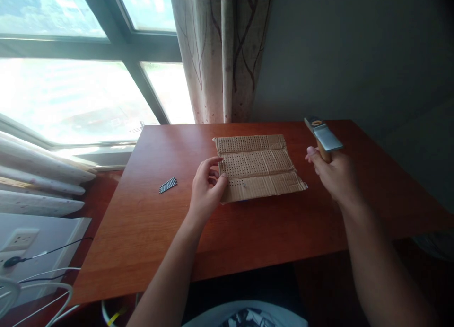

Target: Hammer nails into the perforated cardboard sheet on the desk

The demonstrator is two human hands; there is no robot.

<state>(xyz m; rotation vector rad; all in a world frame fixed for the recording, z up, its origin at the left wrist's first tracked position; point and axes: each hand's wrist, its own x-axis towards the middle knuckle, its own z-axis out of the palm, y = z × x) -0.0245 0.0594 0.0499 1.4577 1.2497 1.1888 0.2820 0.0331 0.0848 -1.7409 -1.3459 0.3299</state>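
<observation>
Right now, the left hand touches the left edge of a corrugated cardboard sheet, thumb and index finger a little apart there, the other fingers curled in. Whether they pinch the edge or just rest on it, I cannot tell from this angle. The sheet lies near the middle of the reddish-brown wooden table, creased into three bands; close rows of small holes cover most of the upper two, while the nearest band has only a few, at its left end. Off to the right, the right hand has its fingers wrapped around the wooden handle of a metal-headed hammer, held head-up and apart from the cardboard. On the table's left side, several grey nails lie together, side by side. Behind the table hangs a branch-patterned curtain, beside a bright window.
</observation>
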